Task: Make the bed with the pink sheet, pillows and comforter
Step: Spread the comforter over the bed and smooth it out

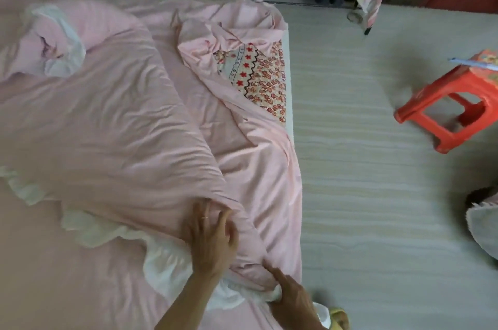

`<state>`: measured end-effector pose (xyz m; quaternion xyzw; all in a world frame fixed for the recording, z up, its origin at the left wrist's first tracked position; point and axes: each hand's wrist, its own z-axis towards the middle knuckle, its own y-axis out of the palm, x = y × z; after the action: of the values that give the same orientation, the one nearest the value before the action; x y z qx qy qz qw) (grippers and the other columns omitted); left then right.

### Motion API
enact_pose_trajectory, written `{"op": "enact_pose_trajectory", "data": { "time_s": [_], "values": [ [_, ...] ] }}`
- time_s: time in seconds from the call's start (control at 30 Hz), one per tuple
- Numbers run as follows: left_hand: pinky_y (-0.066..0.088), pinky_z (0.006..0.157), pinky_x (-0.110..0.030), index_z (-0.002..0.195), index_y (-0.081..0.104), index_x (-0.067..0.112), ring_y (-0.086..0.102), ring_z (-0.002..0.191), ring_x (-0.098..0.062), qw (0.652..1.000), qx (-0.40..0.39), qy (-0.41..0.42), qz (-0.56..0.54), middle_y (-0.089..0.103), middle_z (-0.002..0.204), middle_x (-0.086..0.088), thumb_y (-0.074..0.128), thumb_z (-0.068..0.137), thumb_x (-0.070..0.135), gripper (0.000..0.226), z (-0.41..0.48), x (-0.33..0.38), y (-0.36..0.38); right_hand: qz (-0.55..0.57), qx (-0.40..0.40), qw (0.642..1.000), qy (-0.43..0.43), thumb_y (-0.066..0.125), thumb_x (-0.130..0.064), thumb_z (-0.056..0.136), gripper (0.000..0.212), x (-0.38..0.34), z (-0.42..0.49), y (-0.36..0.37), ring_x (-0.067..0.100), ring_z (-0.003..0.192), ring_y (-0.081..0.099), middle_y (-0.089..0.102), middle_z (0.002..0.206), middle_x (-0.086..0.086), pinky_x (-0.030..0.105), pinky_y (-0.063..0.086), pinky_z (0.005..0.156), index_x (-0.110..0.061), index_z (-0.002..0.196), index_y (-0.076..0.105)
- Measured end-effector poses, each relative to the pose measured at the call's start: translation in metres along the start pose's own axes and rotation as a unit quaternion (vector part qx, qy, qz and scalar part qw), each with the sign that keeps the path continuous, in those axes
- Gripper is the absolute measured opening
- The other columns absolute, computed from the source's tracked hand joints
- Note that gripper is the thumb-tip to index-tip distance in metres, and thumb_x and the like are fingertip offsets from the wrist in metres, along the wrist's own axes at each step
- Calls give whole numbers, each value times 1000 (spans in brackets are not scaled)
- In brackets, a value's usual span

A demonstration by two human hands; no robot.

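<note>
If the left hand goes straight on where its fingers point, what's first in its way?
The left hand lies on the comforter; its fingers touch a raised fold of it. Beyond that, likely more comforter.

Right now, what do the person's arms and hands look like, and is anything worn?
No sleeves, gloves or watch are in view. The left hand has a thin ring on one finger; the right hand shows no jewellery.

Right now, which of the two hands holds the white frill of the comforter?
The right hand, lower in the picture, grips the white frill; the left hand rests higher up on the plain pink fabric of the comforter.
</note>
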<state>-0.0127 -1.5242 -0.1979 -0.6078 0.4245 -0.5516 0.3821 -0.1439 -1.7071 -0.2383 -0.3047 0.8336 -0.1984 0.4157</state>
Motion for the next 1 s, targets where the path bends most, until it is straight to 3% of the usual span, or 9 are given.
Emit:
{"op": "enact_pose_trajectory", "data": {
  "time_s": [0.1,0.17,0.23,0.27,0.4,0.57,0.67,0.8,1.0],
  "values": [
    [28,96,-70,127,49,36,44,130,-43,994,-64,-69,54,43,144,-23,44,74,62,58,6,24,27,-40,-94,995,-23,38,-64,93,77,18,21,-27,4,93,65,71,102,-2,10,46,74,-9,147,42],
    [23,93,-73,135,38,40,38,135,-43,985,-81,-122,89,36,150,-23,42,69,71,74,9,39,51,56,-152,987,-19,45,-36,103,54,20,62,-43,18,112,56,63,115,11,9,40,80,12,124,54],
    [24,91,-76,140,36,43,34,138,-42,978,-82,-154,111,31,153,-20,41,66,74,80,9,44,64,27,-236,969,-70,51,-33,102,36,17,69,-60,16,112,50,57,111,7,9,40,81,1,110,59],
    [26,91,-77,140,38,43,33,138,-41,975,-92,-160,125,31,154,-20,42,67,75,80,9,49,71,-52,-277,953,-113,57,-44,97,41,19,73,-79,14,120,49,54,122,2,12,38,90,-10,122,58],
    [26,95,-76,145,31,47,20,142,-43,956,-101,-209,178,18,158,-19,49,75,74,77,19,60,76,-162,-303,929,-135,62,-85,61,90,9,100,-128,10,124,51,46,137,-18,28,42,101,-55,141,34],
    [17,102,-71,149,12,49,4,146,-40,943,-98,-272,166,-1,161,-17,36,88,67,68,17,88,79,-147,-220,948,-175,49,-54,93,49,-9,167,-175,9,121,53,53,134,-14,32,46,100,-45,141,40],
    [23,97,-66,144,33,46,19,141,-42,937,-92,-291,168,20,156,-22,46,87,63,61,20,96,79,-166,-177,953,-181,50,-46,96,49,-24,201,-204,15,124,49,53,136,-7,32,44,99,-37,142,40],
    [45,71,-50,109,71,28,53,97,-40,951,-36,-257,170,59,108,-24,76,71,43,42,33,93,78,-181,-112,963,-162,52,-42,96,52,-43,243,-233,21,127,46,52,139,-1,36,42,99,-28,144,39],
    [49,53,-36,78,66,15,58,64,-32,970,31,-209,117,57,70,-10,48,78,30,23,78,92,79,-155,-67,981,-93,57,-44,95,59,-80,321,-251,26,129,51,51,144,5,41,41,106,-20,145,37]
  ]
}}
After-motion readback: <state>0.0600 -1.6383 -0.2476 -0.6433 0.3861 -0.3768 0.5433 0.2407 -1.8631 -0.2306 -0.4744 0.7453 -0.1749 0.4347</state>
